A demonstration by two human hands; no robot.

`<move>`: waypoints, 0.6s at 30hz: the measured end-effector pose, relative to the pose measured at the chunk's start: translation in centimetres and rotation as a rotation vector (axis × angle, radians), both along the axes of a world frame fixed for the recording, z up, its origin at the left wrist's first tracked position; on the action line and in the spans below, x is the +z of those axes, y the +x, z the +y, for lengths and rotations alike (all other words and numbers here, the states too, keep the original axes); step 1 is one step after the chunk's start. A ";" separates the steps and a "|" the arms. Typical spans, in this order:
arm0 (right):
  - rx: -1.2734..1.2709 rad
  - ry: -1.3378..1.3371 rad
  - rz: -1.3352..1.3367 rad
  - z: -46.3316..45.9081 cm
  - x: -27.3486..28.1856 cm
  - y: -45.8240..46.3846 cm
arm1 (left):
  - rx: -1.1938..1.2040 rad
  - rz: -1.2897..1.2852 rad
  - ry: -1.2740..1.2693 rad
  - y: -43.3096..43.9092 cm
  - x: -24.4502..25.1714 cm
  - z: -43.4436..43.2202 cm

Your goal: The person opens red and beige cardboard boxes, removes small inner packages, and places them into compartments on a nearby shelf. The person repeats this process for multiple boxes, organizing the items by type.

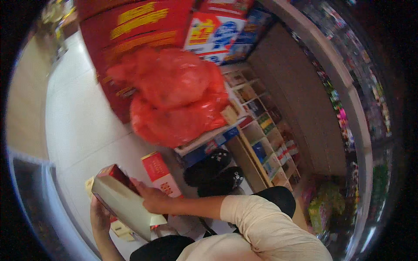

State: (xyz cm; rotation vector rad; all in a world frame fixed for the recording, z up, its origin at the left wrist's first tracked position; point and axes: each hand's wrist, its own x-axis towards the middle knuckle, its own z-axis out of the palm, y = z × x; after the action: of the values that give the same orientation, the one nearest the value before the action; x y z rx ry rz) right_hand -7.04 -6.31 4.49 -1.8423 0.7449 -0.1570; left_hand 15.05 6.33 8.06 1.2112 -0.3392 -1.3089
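Between my hands is a long cardboard carton (125, 204), pale on its broad side and dark red at its far end; it lies tilted, running towards my lap. My left hand (100, 208) grips its left edge, with the fingers partly hidden behind it. My right hand (155, 199) presses on its right side, thumb and fingers at the red edge. Just beyond my right hand a red and pink box (160, 173) with printing rests on the floor. Small cream-coloured boxes (122, 231) lie below and to the left of the carton, partly covered by it.
Red plastic bags (179, 94) bulge in front of large red cartons (137, 26) with yellow writing. A pair of black shoes (215, 173) stands right of the boxes. Compartment shelving (261, 130) with packets is on the right, beside a brown panel (290, 88). Pale floor tiles (75, 107) extend left.
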 end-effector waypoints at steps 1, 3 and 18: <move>0.042 -0.032 0.077 -0.5 0.1 -0.2 | -0.073 -0.032 -0.038 -0.2 -0.2 -0.8; 0.122 -0.047 0.085 -0.7 0.9 -0.6 | -0.197 0.179 -0.220 -0.1 1.0 -1.1; 0.127 -0.220 -0.447 -6.5 10.8 -8.6 | -0.330 -0.366 0.184 -5.0 7.4 -7.4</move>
State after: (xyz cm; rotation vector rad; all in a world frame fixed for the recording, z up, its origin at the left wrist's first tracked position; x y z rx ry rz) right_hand -15.59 -12.77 15.26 -1.9579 0.3066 -0.5666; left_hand 10.04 -1.06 15.48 1.6052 -0.7183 -1.4174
